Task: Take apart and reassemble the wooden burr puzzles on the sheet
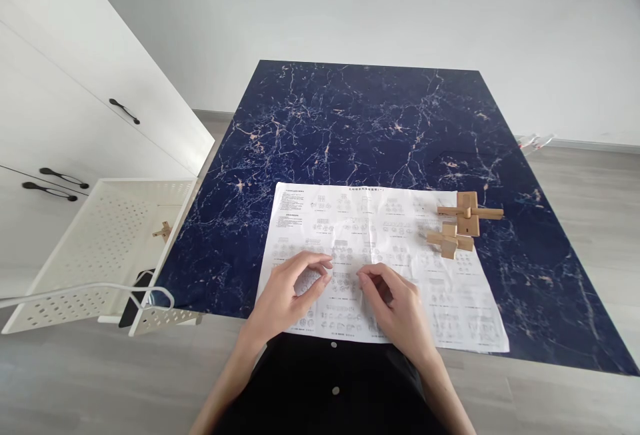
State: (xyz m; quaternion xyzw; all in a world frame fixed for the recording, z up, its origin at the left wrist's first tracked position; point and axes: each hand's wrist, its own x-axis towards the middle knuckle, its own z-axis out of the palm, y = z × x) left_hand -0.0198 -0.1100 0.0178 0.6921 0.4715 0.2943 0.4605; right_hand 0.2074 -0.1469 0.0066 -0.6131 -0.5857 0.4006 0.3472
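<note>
Nearest the viewer, both hands rest on the instruction sheet point(380, 262): the left hand point(290, 292) with fingers curled loosely, tips on the paper, gripping nothing; the right hand point(400, 308) likewise half-curled, fingertips pressing the sheet, holding nothing. The sheet's near edge hangs just past the table point(350, 122) rim, so a careless drag could slide or crease it. Farther up the sheet, at its far right corner, sit two wooden puzzle pieces point(460, 225), one partly off the paper; tugging the sheet would shift them. Beyond the sheet lies plenty of bare marble. Left of the sheet, off the table, stands a white perforated tray point(100, 248).
</note>
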